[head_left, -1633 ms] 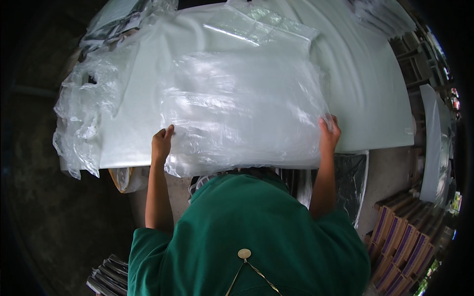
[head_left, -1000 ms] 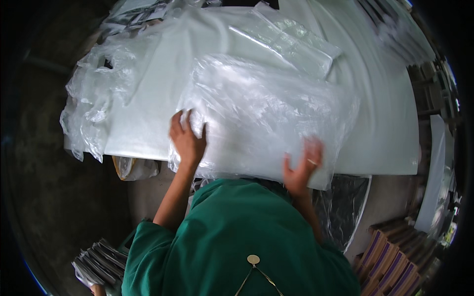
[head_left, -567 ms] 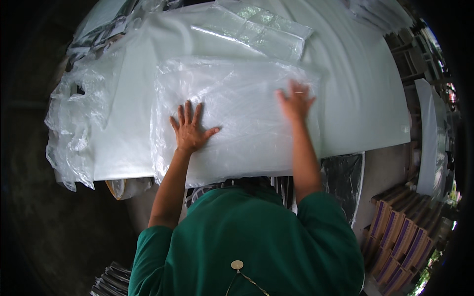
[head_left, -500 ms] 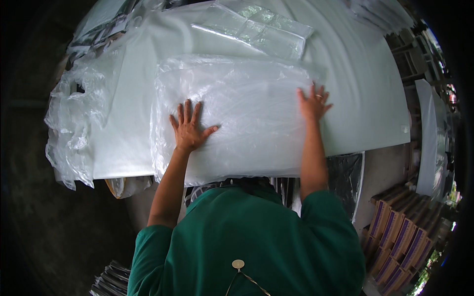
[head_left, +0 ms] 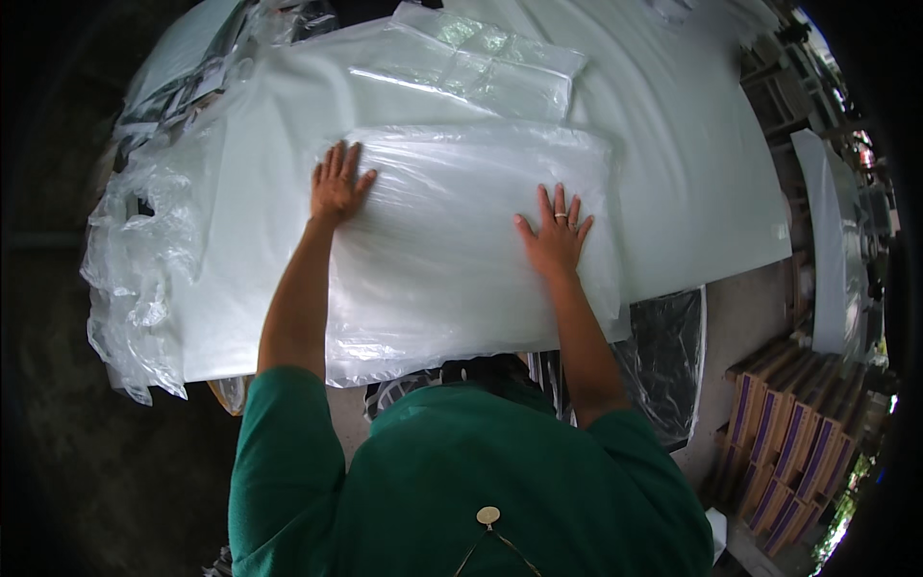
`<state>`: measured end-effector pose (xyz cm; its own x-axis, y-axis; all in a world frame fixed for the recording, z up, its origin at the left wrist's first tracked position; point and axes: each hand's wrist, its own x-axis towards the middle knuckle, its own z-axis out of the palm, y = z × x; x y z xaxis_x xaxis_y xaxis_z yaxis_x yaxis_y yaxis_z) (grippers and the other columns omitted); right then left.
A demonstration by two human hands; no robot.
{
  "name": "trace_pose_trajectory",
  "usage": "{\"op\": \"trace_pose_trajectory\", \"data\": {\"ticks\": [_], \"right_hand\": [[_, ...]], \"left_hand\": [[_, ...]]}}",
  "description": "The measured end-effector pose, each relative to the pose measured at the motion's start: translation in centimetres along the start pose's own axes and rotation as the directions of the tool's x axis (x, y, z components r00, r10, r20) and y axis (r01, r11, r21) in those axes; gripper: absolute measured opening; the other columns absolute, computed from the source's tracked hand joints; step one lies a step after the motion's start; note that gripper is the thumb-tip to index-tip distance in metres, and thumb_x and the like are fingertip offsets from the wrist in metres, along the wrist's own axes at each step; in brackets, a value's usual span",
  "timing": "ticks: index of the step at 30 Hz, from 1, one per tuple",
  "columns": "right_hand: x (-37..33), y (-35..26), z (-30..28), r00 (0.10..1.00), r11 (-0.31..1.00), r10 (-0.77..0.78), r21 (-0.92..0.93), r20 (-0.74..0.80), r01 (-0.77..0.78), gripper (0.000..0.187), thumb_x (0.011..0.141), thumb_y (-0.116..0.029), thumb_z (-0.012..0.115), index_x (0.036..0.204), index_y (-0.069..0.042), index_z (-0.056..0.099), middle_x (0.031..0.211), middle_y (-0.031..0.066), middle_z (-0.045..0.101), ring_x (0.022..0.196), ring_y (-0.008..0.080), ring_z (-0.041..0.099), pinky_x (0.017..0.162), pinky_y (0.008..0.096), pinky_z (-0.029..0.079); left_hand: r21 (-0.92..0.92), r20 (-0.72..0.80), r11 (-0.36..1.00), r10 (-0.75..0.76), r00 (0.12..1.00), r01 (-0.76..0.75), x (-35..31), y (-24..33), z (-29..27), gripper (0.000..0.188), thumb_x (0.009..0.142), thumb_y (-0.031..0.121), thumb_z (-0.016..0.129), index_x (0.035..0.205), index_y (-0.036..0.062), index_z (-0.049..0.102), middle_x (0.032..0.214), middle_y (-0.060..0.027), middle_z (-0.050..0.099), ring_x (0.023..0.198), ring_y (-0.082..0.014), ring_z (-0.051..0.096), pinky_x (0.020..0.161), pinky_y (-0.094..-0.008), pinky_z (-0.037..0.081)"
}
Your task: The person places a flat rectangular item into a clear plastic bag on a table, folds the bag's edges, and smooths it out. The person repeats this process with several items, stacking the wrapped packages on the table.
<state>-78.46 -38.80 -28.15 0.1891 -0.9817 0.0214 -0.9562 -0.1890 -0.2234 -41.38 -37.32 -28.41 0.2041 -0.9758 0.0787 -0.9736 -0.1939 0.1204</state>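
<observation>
A large, flat sheet or bag of clear plastic [head_left: 442, 260] lies spread over the pale covered table [head_left: 692, 202], its near edge hanging slightly over the front. At its far left corner rests my left hand [head_left: 336, 188], fingers stretched out and touching the film. My right hand [head_left: 556, 236], with a ring on it, lies flat on the right part of the plastic, fingers spread. Neither hand grips anything. Just beyond the sheet sits a folded clear plastic packet [head_left: 471, 62].
Crumpled clear plastic [head_left: 144, 279] drapes over the table's left edge. Stacked brown cartons [head_left: 788, 442] stand at the lower right. A dark plastic-wrapped panel [head_left: 663, 356] leans below the table's front edge. Chairs [head_left: 779, 91] are at the far right.
My left hand has slid away and to the left, up to the far left corner. The right hand has moved inward and nearer. The sheet's left side now looks drawn in and smoother.
</observation>
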Motion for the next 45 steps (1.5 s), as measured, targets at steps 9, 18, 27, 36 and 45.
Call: {"op": "trace_pose_trajectory", "data": {"ticks": [9,18,27,36,45], "right_hand": [[2.0,-4.2,-3.0,0.951,0.98,-0.161,0.074,-0.265,0.187,0.07,0.08,-0.043,0.059,0.135,-0.009,0.031,0.141,0.0109,0.029,0.131,0.0376,0.019,0.106,0.0533,0.011],[13.4,-11.1,-1.1,0.927,0.938,-0.314,-0.083,0.204,0.336,0.085,0.061,-0.053,0.071,0.125,-0.005,0.043,0.129,0.0171,0.044,0.124,0.0328,0.034,0.101,0.0475,0.024],[14.6,-18.9,1.2,0.803,0.768,-0.56,0.494,0.207,0.408,0.038,0.074,-0.027,0.068,0.099,0.001,0.06,0.09,0.0169,0.064,0.082,0.0303,0.06,0.074,0.0357,0.045],[15.7,-29.6,5.1,0.811,0.838,-0.517,0.357,0.274,0.413,0.039,0.074,-0.033,0.067,0.099,-0.003,0.061,0.091,0.0168,0.064,0.086,0.0334,0.06,0.077,0.0412,0.044],[6.7,-40.1,-1.5,0.962,0.924,-0.26,-0.267,0.084,0.273,0.081,0.067,-0.027,0.074,0.135,-0.018,0.031,0.138,0.0098,0.032,0.128,0.035,0.026,0.101,0.0512,0.022]], "left_hand": [[-0.209,-0.265,0.9,-0.429,0.864,0.383,-12.2,-0.5,-6.5,0.066,0.075,0.04,0.065,0.13,0.0147,0.039,0.132,-0.0156,0.039,0.121,-0.0349,0.036,0.095,-0.0496,0.033],[-0.227,0.045,0.545,-0.822,0.567,0.807,-26.0,5.3,-6.4,0.07,0.074,0.048,0.065,0.119,0.0002,0.041,0.106,-0.0213,0.055,0.094,-0.0336,0.056,0.074,-0.0426,0.047],[-0.423,0.195,0.379,-0.849,0.491,0.823,-25.0,-5.4,-8.4,0.037,0.081,0.038,0.058,0.101,0.0073,0.057,0.088,-0.0164,0.063,0.086,-0.0338,0.059,0.074,-0.0417,0.046],[-0.428,0.263,0.434,-0.779,0.569,0.793,-23.1,-21.1,-11.2,0.053,0.078,0.04,0.06,0.117,0.0045,0.053,0.108,-0.0164,0.059,0.101,-0.0322,0.055,0.084,-0.0385,0.045],[-0.604,-0.401,0.61,-0.788,0.466,0.513,-21.0,-39.6,-16.4,0.065,0.066,0.029,0.076,0.118,0.0061,0.045,0.12,-0.0184,0.044,0.109,-0.0358,0.046,0.086,-0.0428,0.042]]}}
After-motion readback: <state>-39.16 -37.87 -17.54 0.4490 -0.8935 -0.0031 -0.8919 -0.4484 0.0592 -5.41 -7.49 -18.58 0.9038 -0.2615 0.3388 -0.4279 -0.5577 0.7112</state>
